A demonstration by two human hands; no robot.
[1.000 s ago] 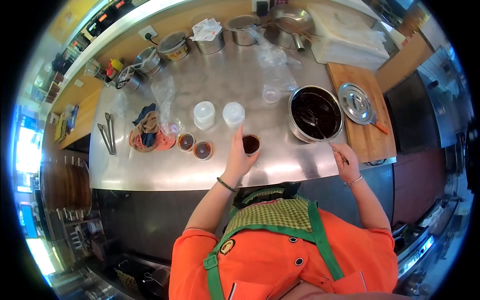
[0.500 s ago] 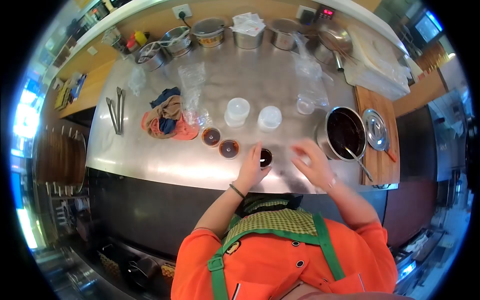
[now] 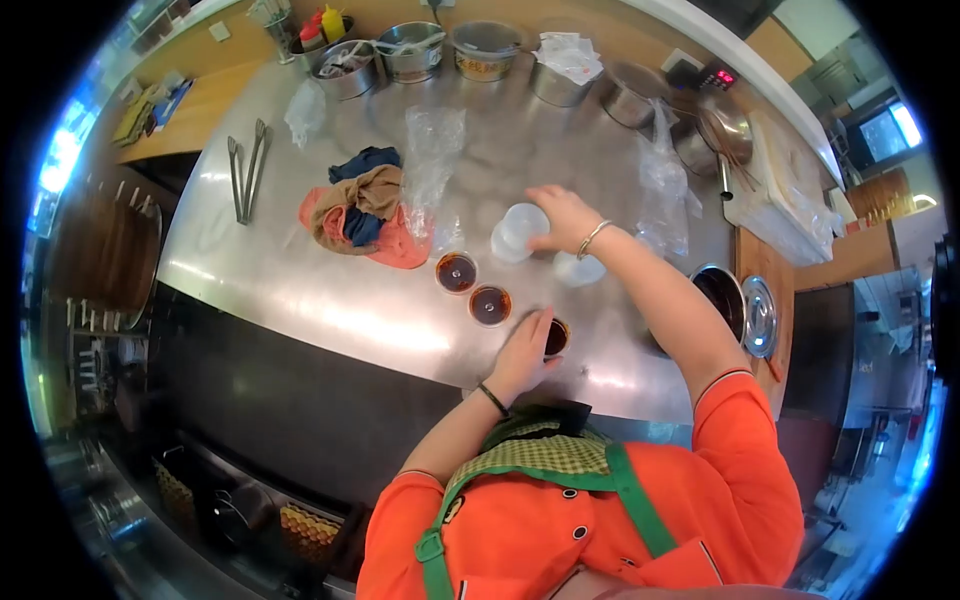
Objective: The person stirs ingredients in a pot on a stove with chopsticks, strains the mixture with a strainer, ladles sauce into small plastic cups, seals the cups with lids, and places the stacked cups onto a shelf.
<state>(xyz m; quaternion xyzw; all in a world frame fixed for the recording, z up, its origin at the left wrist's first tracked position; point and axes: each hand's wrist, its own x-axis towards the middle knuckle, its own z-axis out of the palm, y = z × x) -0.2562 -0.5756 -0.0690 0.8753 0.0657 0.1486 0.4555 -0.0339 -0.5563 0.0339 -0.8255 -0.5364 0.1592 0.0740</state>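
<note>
On the steel table, my left hand (image 3: 524, 355) is curled around the left side of a small clear cup of dark sauce (image 3: 557, 338). Two similar filled cups stand up and to the left of it, a near one (image 3: 490, 306) and a farther one (image 3: 456, 272). My right hand (image 3: 566, 220) reaches across the table, its thumb and fingers at the rim of a stack of round translucent plastic lids (image 3: 518, 232). A second translucent plastic stack (image 3: 579, 268) shows partly beneath my right wrist. Whether a single lid is separated from the stack cannot be made out.
A pot of dark sauce (image 3: 718, 300) is partly behind my right forearm, beside a metal lid (image 3: 760, 316) on a wooden board. Bunched cloths (image 3: 362, 212), tongs (image 3: 246, 175) and plastic bags (image 3: 432, 160) lie on the table. Several metal pots line the back.
My right hand has moved forward and left, from the air near the sauce pot to the lid stack. My left hand stays at its cup. The view has shifted.
</note>
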